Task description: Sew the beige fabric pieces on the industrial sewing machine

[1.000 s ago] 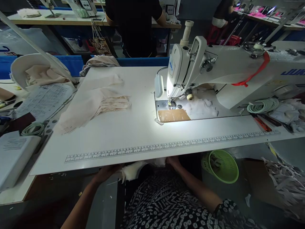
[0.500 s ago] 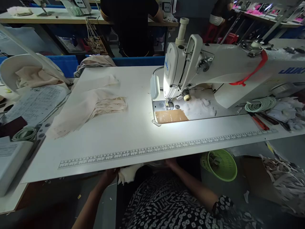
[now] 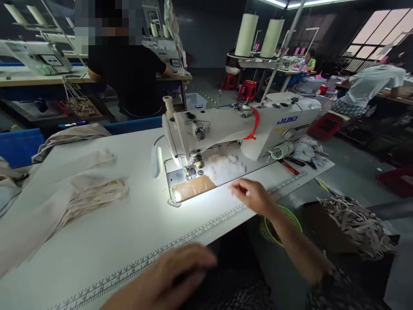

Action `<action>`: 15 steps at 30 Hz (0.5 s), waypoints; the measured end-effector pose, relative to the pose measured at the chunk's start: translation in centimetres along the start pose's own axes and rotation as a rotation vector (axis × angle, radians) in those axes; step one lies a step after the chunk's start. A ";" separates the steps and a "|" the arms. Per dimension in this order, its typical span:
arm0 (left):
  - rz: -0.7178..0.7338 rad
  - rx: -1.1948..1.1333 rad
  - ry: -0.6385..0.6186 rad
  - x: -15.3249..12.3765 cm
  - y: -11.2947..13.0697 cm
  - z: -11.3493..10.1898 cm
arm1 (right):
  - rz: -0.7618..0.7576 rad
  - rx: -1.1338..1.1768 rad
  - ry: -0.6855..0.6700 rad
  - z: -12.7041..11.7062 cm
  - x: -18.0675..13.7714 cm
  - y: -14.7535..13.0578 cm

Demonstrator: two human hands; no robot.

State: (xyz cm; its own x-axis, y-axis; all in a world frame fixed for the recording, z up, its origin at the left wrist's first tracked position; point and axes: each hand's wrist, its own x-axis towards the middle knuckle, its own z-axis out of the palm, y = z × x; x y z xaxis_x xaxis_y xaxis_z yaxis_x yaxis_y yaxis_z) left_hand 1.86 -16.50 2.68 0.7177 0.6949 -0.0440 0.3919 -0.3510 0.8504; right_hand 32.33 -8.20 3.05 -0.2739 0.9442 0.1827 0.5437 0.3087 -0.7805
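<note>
White table [image 3: 138, 228]: I see both hands risen above its edge; no cloth being worked.
Left hand [image 3: 167, 269]: blurred, loosely open, near printed ruler [image 3: 209, 227].
Right hand [image 3: 253, 196]: curled before sewing machine [image 3: 219, 127]; can't tell if pinching.
Beige cloth stack [image 3: 100, 196]: table's left side, untouched.

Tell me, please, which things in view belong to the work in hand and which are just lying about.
Probably part of the work:
sewing machine, lit at the needle
stacked fabric pieces

Apparently just lying about:
coiled pale cord
red-handled tool
green basket
heap of strips
</note>
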 end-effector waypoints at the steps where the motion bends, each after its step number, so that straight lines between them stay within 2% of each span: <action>1: 0.050 0.057 0.106 3.2 0.4 -1.1 | -0.006 -0.139 0.131 -0.5 2.0 0.7; 3: 0.168 0.187 0.291 9.6 -0.2 -2.5 | 0.041 -0.384 0.237 -0.6 5.3 2.4; 5: 0.218 0.326 0.446 15.4 -2.0 -3.0 | 0.092 -0.542 0.233 -0.2 7.4 4.0; 8: 0.075 0.503 0.606 21.3 -4.6 -2.9 | 0.061 -0.626 0.188 0.5 8.1 5.5; 11: -0.029 0.576 0.710 24.1 -5.8 -2.6 | 0.014 -0.622 0.199 0.9 7.7 6.3; 15: 0.000 0.527 0.752 24.9 -5.9 -2.7 | 0.012 -0.543 0.223 0.8 7.4 6.9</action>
State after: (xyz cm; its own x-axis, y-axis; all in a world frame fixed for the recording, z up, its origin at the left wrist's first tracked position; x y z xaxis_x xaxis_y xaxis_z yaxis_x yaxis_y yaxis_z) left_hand 15.84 4.57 -2.05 0.2261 0.8555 0.4657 0.7363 -0.4632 0.4933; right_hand 33.48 0.80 -1.48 -0.1237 0.9313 0.3427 0.8904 0.2567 -0.3760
